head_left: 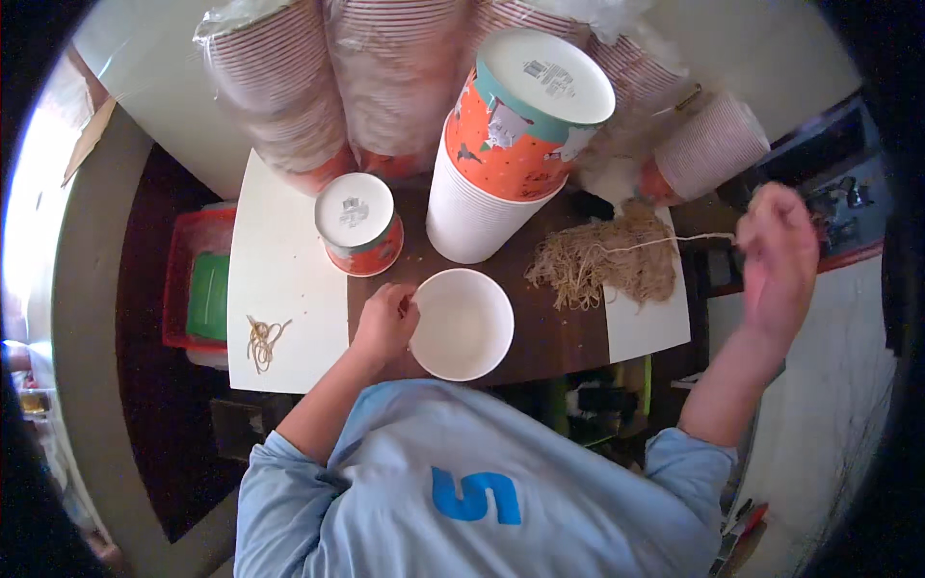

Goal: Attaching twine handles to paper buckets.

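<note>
My left hand (pixel 387 323) is closed at the left rim of a white paper tub (pixel 462 325), which stands with its open mouth up. The fingertips are bent in and partly hidden. Raised at the right, my right hand (pixel 779 252) pinches the end of a strand of twine (pixel 699 237). That strand runs taut back to a loose tan bundle of twine (pixel 617 255) on the table. Beyond the white tub, an orange printed paper tub (pixel 364 249) rests upside down. Beside it rises a tall stack of nested tubs (pixel 487 207), bottoms up.
Plastic-wrapped stacks of tubs (pixel 275 91) line the back of the table, and another stack (pixel 708 144) leans at the back right. A few cut twine pieces (pixel 263 342) lie on the white left part of the table (pixel 275 231). A red bin (pixel 183 275) with something green stands at the left.
</note>
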The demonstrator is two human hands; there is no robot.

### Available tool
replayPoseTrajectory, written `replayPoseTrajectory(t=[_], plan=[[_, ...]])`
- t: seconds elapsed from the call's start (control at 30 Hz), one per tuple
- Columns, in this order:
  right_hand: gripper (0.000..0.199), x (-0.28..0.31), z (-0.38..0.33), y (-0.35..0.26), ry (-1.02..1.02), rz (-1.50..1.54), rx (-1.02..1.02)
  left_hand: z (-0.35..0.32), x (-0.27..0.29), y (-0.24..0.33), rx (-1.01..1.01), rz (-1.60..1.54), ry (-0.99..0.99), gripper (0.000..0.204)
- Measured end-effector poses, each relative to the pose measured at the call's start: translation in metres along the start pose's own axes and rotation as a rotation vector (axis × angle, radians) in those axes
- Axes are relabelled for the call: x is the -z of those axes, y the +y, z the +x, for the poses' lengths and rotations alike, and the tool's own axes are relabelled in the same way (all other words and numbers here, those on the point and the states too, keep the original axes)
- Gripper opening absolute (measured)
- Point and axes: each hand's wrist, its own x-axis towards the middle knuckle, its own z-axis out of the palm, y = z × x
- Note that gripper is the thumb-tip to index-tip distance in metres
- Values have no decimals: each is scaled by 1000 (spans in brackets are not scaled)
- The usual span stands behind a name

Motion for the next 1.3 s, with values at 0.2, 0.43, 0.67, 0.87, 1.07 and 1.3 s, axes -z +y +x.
replayPoseTrajectory(t=[0.2,0.43,0.67,0.87,1.07,1.3], plan=[[9,-129,-104,87,-678,-29,-436,-32,-8,2,196,-338,-73,29],[11,-195,-158,202,-485,-158,-540,-39,-12,-22,279,-497,-132,24],[10,-197,-154,212,-568,-150,-487,-31,-13,-16,281,-455,-115,24],[11,-201,-155,211,-602,-196,-468,-31,-14,-24,216,-454,-91,22],[14,-203,-155,215,-551,-178,-488,-31,-15,-30,224,-418,-99,21],[15,-205,-157,214,-474,-121,-530,-29,-11,-23,253,-434,-135,20]])
